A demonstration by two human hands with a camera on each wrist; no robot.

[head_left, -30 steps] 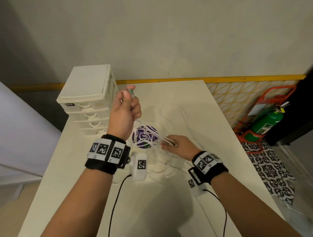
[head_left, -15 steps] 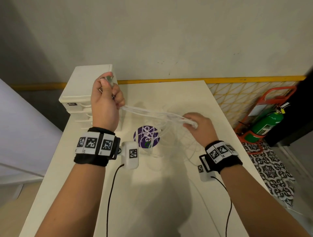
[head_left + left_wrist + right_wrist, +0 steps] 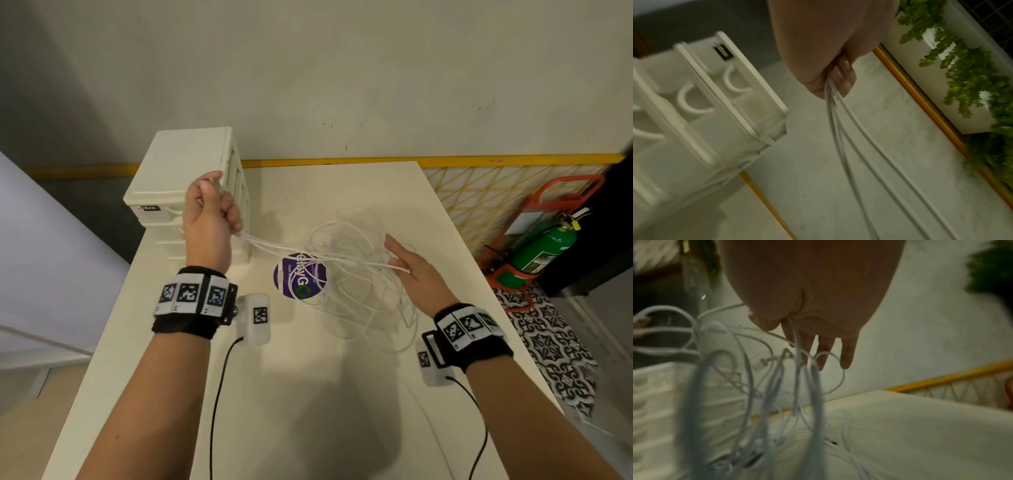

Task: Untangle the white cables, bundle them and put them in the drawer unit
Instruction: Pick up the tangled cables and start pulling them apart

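White cables (image 3: 356, 294) lie in a loose tangle on the white table (image 3: 308, 394), partly over a round purple label (image 3: 291, 274). My left hand (image 3: 219, 202) is raised in front of the white drawer unit (image 3: 185, 171) and grips a few strands in a fist. The left wrist view shows them leaving my fist (image 3: 834, 78) as three strands (image 3: 859, 146). They run taut to my right hand (image 3: 400, 257), whose straight fingers (image 3: 846, 353) carry them across the palm. Loops (image 3: 756, 386) hang below it. The drawers look closed.
A green fire extinguisher (image 3: 541, 253) in a red stand sits on the floor right of the table, beside yellow lattice (image 3: 479, 192). The wall runs right behind the table. Black cords (image 3: 219, 394) trail from my wrist cameras. Green plants (image 3: 962, 65) hang in the left wrist view.
My left hand pulled the strands up and left toward the drawer unit. My right hand slid right along them, then opened from a pinch to straight fingers.
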